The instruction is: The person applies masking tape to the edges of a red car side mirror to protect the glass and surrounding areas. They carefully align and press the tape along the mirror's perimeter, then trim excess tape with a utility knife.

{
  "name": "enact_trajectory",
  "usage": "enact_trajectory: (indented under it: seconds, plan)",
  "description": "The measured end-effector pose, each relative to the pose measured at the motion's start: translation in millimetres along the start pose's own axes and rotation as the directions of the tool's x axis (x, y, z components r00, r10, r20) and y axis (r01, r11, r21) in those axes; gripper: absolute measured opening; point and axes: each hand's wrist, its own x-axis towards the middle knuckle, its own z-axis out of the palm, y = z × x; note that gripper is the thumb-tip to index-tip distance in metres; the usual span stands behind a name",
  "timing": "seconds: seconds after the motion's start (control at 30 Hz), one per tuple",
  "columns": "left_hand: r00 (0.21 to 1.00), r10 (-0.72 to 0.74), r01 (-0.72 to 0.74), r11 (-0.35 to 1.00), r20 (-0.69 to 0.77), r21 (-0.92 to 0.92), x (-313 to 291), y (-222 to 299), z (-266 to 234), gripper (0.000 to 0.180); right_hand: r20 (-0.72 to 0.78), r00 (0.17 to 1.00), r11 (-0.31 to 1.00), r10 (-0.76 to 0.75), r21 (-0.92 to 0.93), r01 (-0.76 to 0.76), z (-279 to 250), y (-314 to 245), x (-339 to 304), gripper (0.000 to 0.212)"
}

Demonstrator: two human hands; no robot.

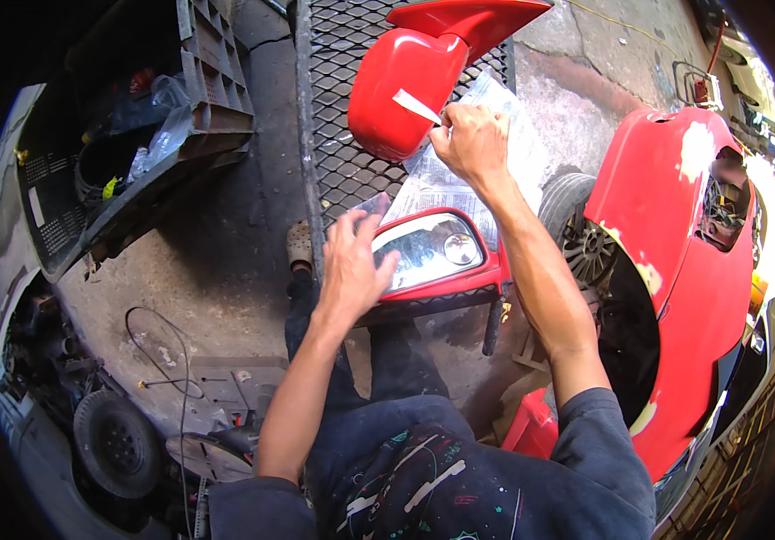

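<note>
Over on the left I see a dark plastic crate [216, 67] with clear plastic bags [170, 97] inside. Below it, a thin dark cable [186, 349] loops across the stained concrete floor [225, 247], near a black-rimmed wheel [117, 443]. Off to the right sits a red car body [680, 270], blotched with pale patches [697, 148], a spoked wheel [589, 252] close beside it.

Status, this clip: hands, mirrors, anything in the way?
Right hand gripping white strip at upper red mirror. Left hand spread at left edge of lower mirror, contact unclear. Newspaper lies between them; nothing evidently blocking.
</note>
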Motion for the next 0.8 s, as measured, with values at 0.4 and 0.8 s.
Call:
enact_trajectory:
  seconds: [0.4, 0.8]
  plan:
    - [0.989, -0.005, -0.033, 0.966, -0.146, -0.257, 66.9, 5.8, -29.4, 0.04, 0.563, 0.814, 0.873, 0.146, 0.313, -0.373, -102.7, -5.4, -3.3, 0.019]
    - [0.68, 0.678, -0.7, 0.713, 0.28, -0.029, 125.0, 41.3, -2.8, 0.021, 0.668, 0.741, 0.854, -0.073, 0.426, -0.299, -119.7, 40.5, -52.0, 0.012]
